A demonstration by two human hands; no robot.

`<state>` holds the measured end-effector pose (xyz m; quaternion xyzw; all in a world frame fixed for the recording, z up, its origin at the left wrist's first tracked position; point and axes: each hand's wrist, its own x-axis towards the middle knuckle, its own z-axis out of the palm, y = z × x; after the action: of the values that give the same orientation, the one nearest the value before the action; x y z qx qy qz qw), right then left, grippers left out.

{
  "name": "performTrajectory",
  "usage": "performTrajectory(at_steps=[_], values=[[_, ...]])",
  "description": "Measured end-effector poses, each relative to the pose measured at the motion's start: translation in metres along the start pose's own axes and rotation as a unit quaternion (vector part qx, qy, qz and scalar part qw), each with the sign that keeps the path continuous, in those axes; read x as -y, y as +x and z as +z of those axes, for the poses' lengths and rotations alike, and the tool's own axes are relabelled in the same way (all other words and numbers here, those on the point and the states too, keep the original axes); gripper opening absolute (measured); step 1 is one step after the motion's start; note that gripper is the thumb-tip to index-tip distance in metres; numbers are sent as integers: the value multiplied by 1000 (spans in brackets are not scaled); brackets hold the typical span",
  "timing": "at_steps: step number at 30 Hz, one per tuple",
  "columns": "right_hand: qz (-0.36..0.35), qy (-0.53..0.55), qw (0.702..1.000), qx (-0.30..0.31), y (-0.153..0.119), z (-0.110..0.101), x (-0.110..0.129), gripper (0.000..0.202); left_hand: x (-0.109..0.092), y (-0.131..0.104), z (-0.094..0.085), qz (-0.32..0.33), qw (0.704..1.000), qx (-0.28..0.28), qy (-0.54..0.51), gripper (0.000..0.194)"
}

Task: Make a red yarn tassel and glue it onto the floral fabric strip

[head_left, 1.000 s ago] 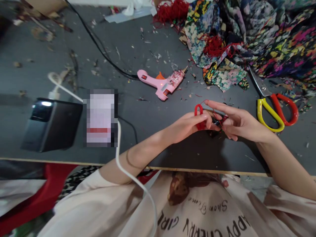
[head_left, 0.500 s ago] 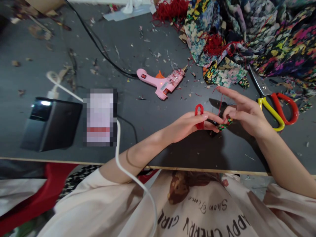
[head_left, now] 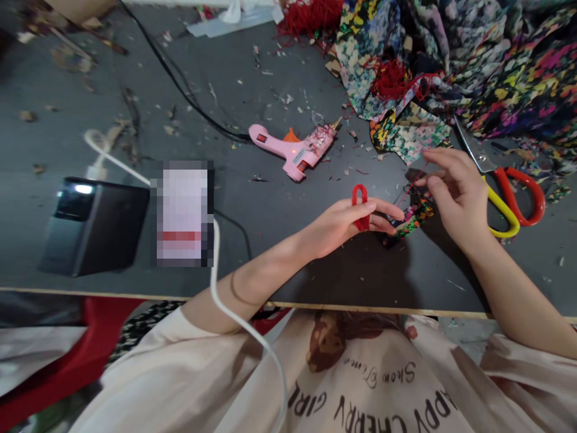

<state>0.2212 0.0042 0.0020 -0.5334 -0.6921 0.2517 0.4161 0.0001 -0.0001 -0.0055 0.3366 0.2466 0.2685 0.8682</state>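
My left hand (head_left: 360,216) holds the end of a small floral fabric piece (head_left: 412,219) between its fingertips. A looped bundle of red cord (head_left: 360,207) lies across the same hand, between thumb and fingers. To the right of the fabric, my right hand (head_left: 455,192) has its fingers bent around a thin red thread (head_left: 408,191), which runs down toward the fabric. Part of the thread is too fine to follow. The fabric piece is patterned in green, pink and orange on black.
A pink glue gun (head_left: 297,150) lies above my left hand. Scissors (head_left: 500,192) with red and yellow handles are beside my right hand. Floral cloth (head_left: 500,78) is heaped at the upper right. A phone (head_left: 183,210) and a dark power bank (head_left: 99,225) are at the left.
My right hand has moved right, off the fabric piece, and its fingers have curled. More of the fabric shows. The red cord loop has shifted slightly left with my left hand.
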Motion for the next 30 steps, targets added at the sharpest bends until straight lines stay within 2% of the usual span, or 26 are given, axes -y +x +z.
performTrajectory(at_steps=[2, 4, 6, 8, 10, 11, 17, 21, 30], values=[[-18, -66, 997, -29, -3, 0, 3, 22, 0, 0, 0, 1, 1000, 0, 0, 30], [-20, -54, 998, -20, -7, 1, 9, 19, 0, 0, 0, 0, 1000, 4, -1, 29], [-3, 38, 997, 61, -11, 4, 14, 24, 0, 0, 0, -4, 1000, 5, -3, 29], [23, 131, 977, 168, -13, 8, 17, 33, 0, 0, -1, -13, 1000, 7, -7, 30], [37, 159, 961, 224, -12, 11, 18, 33, -1, 0, -1, -20, 1000, 11, -12, 32], [37, 153, 960, 232, -11, 12, 18, 30, -1, 0, -1, -22, 1000, 12, -15, 32], [-12, 89, 976, 197, -5, 8, 18, 19, -2, 0, -1, -27, 999, 6, -26, 33], [-44, 86, 982, 165, -3, 6, 19, 11, -2, 0, -1, -19, 999, 2, -31, 31], [-45, 86, 984, 150, 0, 5, 21, 8, -2, 1, -2, -4, 1000, -4, -25, 30]])
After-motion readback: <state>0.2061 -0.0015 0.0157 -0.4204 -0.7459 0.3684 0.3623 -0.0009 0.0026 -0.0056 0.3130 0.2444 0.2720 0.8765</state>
